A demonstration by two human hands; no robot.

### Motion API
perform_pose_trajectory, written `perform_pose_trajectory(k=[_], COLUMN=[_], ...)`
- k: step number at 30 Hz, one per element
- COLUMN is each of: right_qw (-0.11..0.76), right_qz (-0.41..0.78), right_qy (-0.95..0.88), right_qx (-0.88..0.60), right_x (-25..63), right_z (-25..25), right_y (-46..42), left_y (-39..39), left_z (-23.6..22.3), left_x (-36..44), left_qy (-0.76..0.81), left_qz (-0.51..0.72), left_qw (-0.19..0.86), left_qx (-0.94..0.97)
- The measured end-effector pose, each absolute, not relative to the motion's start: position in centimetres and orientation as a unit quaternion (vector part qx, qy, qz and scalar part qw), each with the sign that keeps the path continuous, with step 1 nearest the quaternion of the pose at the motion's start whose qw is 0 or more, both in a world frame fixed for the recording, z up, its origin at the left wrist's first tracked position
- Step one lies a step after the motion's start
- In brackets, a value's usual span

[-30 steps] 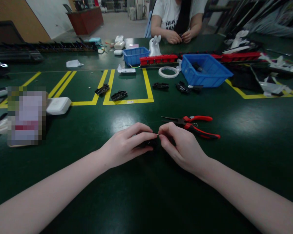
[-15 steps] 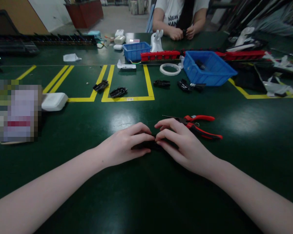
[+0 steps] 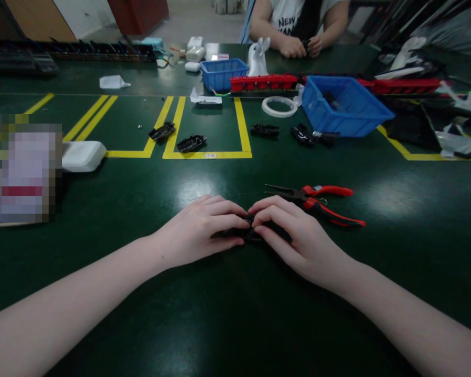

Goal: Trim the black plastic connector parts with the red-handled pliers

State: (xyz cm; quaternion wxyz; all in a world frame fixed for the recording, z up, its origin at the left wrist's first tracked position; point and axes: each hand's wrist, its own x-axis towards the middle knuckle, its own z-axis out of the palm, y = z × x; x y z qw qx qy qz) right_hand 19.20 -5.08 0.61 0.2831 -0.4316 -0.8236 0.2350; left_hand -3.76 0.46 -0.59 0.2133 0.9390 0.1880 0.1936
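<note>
Between my hands, low on the dark green table (image 3: 204,324), lies a small black plastic part (image 3: 251,234), mostly covered by fingers. My left hand (image 3: 204,229) is closed around its left side, thumb at the near edge and fingertips on top. The fingers of my right hand (image 3: 294,233) are bent onto the same part from the right, thumb and forefinger pinched at its middle. Just beyond my right hand, long-nose pliers (image 3: 312,201) with red and black handles lie on the table, their tips pointing left.
Several black plastic parts (image 3: 191,143) lie farther off near yellow tape lines. Behind them are a tape roll (image 3: 279,107), a large blue bin (image 3: 343,112) and a smaller blue bin (image 3: 222,75). At left sit a white case (image 3: 84,156) and a blurred-out object (image 3: 25,175). Across the table sits a person (image 3: 298,26).
The view has tilted down a little and shifted left, so the far objects sit higher in the picture. The fingers of my right hand have drawn slightly closer onto the black part.
</note>
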Motion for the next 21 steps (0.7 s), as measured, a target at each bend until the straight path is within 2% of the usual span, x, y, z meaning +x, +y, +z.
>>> perform_pose_trajectory(k=[6, 21], right_qw=[0.263, 0.253], right_qz=[0.197, -0.004], right_qy=[-0.845, -0.893], right_qx=[-0.423, -0.372], right_x=[19.00, 18.67], right_z=[0.67, 0.92], right_y=[-5.47, -5.69], left_y=[0.37, 0.32], left_z=[-0.29, -0.05], left_x=[-3.70, -3.68], left_qy=[0.189, 0.199], left_qz=[0.177, 0.164], left_qw=[0.208, 0.225], left_qx=[0.943, 0.940])
